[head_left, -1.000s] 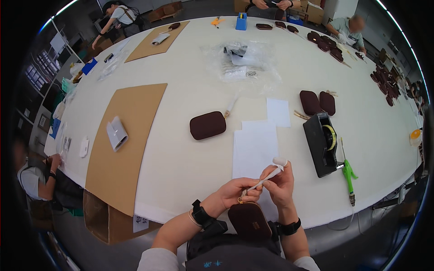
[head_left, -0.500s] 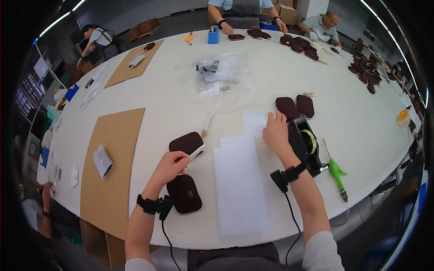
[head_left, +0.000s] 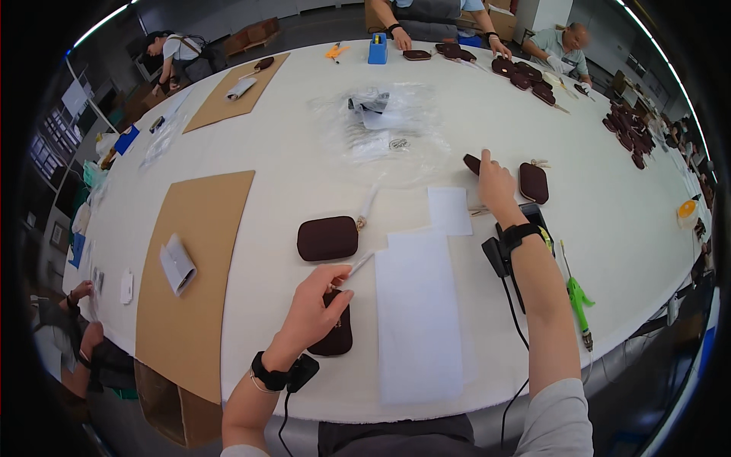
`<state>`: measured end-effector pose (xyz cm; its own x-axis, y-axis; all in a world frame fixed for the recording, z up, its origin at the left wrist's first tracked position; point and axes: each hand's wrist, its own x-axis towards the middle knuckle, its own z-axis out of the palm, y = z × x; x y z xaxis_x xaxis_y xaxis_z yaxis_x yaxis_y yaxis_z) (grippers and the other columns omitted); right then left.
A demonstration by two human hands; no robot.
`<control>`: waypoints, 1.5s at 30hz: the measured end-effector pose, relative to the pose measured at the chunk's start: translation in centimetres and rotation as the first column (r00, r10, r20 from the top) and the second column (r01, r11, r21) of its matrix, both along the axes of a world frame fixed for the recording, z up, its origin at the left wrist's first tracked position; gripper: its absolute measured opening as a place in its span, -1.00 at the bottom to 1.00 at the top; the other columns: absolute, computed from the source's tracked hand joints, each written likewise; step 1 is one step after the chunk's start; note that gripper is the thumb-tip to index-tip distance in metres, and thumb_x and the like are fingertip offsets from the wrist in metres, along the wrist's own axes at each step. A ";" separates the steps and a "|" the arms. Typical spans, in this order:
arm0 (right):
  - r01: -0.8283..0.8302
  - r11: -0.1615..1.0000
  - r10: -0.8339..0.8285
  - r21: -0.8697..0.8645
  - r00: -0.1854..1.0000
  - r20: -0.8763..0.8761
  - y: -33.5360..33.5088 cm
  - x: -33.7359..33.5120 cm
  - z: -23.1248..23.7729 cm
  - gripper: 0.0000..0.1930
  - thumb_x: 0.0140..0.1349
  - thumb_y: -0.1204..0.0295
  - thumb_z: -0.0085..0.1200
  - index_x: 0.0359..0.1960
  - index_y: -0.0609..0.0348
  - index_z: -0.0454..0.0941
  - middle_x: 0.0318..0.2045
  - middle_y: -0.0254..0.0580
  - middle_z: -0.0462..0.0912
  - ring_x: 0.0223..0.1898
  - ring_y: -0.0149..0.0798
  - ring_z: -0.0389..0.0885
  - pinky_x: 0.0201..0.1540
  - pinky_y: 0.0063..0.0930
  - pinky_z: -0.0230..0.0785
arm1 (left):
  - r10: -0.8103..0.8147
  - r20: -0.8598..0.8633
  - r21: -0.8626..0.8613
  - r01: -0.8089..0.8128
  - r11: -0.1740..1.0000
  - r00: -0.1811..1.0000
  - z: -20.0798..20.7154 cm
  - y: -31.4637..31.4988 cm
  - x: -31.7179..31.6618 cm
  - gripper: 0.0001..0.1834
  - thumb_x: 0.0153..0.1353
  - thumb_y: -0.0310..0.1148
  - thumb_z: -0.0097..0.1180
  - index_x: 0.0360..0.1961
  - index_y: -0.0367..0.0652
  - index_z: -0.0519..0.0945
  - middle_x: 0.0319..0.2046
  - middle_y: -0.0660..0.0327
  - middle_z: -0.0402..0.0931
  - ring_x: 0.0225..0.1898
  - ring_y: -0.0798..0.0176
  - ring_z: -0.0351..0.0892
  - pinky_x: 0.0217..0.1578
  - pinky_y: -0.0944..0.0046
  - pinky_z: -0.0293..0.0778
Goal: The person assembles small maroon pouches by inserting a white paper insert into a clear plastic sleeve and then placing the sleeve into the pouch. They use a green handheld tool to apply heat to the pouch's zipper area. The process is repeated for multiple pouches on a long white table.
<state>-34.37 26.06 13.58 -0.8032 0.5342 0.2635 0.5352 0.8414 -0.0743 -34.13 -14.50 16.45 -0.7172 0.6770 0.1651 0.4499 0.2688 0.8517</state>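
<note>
My right hand [head_left: 496, 183] grips a dark maroon zip pouch [head_left: 472, 164], tilted on edge, at the right of the table; a pale pull shows below the hand. Over another maroon pouch [head_left: 335, 335] hovers my left hand [head_left: 316, 301], thumb and fingers apart around the knot of its pull. That pull's white wrapped strip [head_left: 362, 263] sticks out past my fingertips. Just beyond lies a third pouch [head_left: 327, 238], its wrapped pull [head_left: 368, 207] pointing away. One more pouch [head_left: 534, 183] lies right of my right hand. White sheets [head_left: 419, 327] lie between my arms.
A black tape dispenser [head_left: 531, 217] is partly hidden by my right forearm, with a green air gun [head_left: 579, 297] beside it. Brown cardboard [head_left: 202, 305] carries a folded white packet [head_left: 177, 264]. Clear plastic bags [head_left: 381, 129] lie mid-table. Co-workers handle pouches at the far side.
My right hand has moved from the white sheets onto a pouch and tilted it up. My left hand's fingers have loosened around the wrapped strip. The small upper sheet lies separate from the stack.
</note>
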 end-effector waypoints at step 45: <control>-0.488 0.415 -0.116 -0.768 0.808 -0.577 -12.6 17.2 -1.2 -0.40 0.00 0.78 0.00 0.17 0.33 0.24 0.01 -0.12 0.42 -0.15 -0.36 0.54 -0.10 -0.50 0.43 | -0.257 0.787 0.119 0.271 0.955 0.561 -2.4 5.1 2.6 -0.77 0.20 -0.38 0.11 -0.16 -0.28 0.56 -0.35 0.22 0.60 -0.27 0.46 0.54 -0.14 0.46 0.41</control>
<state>-17.18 13.44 12.34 -0.8235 0.5529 0.1269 -0.0027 0.2200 -0.9755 -31.56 -9.45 14.01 -0.3482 0.8553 -0.3836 -0.3411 0.2656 0.9017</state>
